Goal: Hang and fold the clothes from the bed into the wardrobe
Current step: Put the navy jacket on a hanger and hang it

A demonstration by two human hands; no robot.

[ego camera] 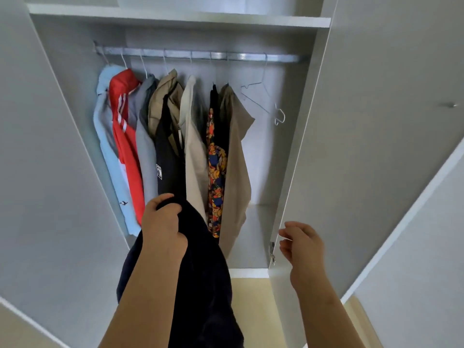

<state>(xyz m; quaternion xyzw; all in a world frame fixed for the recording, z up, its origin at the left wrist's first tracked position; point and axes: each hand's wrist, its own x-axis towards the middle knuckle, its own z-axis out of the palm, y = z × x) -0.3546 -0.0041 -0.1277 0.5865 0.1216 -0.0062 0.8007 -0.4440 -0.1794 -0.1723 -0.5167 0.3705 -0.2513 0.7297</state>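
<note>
Curling round a bunch of cloth, the fingers [162, 198] of the left hand [163, 227] clamp on the dark navy garment [203, 285], which hangs from that grip down over the forearm and out of the bottom of the view. The hand holds it up in front of the open wardrobe [175, 18], just below the row of hung clothes.

The right hand [301, 244] holds nothing: its fingers are loosely bent and slightly apart, their tips right at the inner edge of the right door [351, 146], just above the hinge [272, 252]. Whether they touch the door cannot be told.

Above, a metal rail [241, 57] carries, from left to right, a light blue hoodie [105, 136], a red jacket [125, 141] with white stripes, a grey top [145, 151], a khaki piece [163, 96], a black top [165, 159] with a small white patch, a cream shirt [194, 159], a patterned garment [216, 172] and a beige shirt [237, 159]. To their right one bare wire hanger [261, 96] hangs alone.
</note>
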